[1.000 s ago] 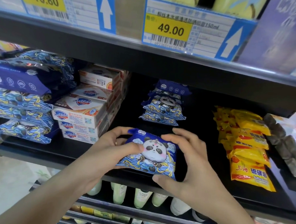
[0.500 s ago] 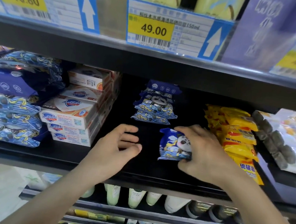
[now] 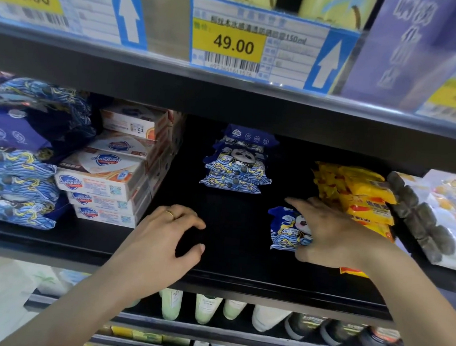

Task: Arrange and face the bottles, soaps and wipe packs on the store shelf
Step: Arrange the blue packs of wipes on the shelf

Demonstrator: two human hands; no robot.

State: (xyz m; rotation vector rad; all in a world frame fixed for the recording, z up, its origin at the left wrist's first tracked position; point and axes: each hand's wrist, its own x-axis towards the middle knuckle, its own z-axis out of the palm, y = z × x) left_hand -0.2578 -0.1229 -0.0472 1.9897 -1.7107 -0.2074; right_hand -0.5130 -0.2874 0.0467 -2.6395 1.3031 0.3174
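My right hand (image 3: 333,234) grips a small blue panda wipe pack (image 3: 287,228) standing on the black shelf (image 3: 228,264), just left of the yellow soap packs (image 3: 360,198). My left hand (image 3: 168,236) hovers over the shelf's bare middle, fingers curled and apart, holding nothing. A short stack of matching panda wipe packs (image 3: 237,165) lies farther back. White Safeguard soap boxes (image 3: 105,180) are stacked to the left.
Larger blue wipe packs (image 3: 15,182) pile up at the far left. White packs with dark lumps (image 3: 434,217) sit at the far right. Price tags (image 3: 230,44) hang on the shelf above. Bottles (image 3: 206,309) stand on the shelf below.
My left hand let go of the panda wipe pack. My right hand carried it rightward, next to the yellow soap packs, and turned it upright.
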